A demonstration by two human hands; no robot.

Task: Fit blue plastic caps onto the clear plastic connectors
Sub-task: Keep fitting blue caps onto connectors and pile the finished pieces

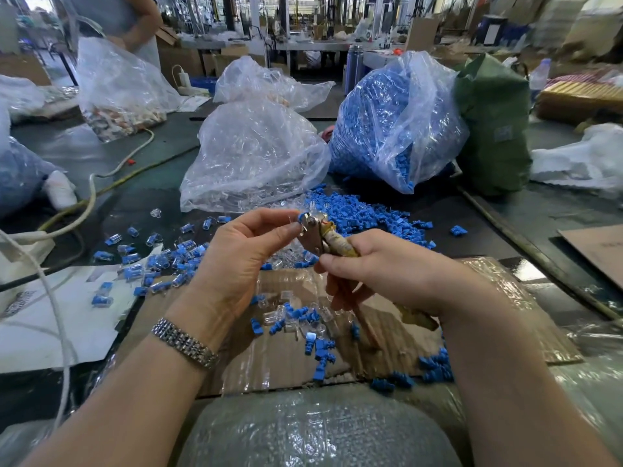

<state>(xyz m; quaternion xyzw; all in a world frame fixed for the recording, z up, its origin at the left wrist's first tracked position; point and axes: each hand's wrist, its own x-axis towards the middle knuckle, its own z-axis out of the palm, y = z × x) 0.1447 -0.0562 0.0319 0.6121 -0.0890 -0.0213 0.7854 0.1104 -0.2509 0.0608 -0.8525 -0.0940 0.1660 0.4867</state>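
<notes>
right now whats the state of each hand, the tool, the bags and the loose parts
left hand: pinching a blue cap at the pliers' tip
right hand: wrapped round the pliers' handles
pliers: raised off the table, tip against the cap
blue cap bag: open, spilling caps
clear connector bag: open at the bottom
capped connectors: scattered, left
loose caps: heaped

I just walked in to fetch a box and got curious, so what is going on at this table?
A person is capping small parts. The left hand pinches a blue cap at the metal head of pliers, whose handles the right hand grips. Finished capped connectors lie scattered to the left, and loose blue caps are heaped beyond the hands, spilled from a bag of blue caps. A bag of clear connectors sits beside it. Many parts are not yet joined.
</notes>
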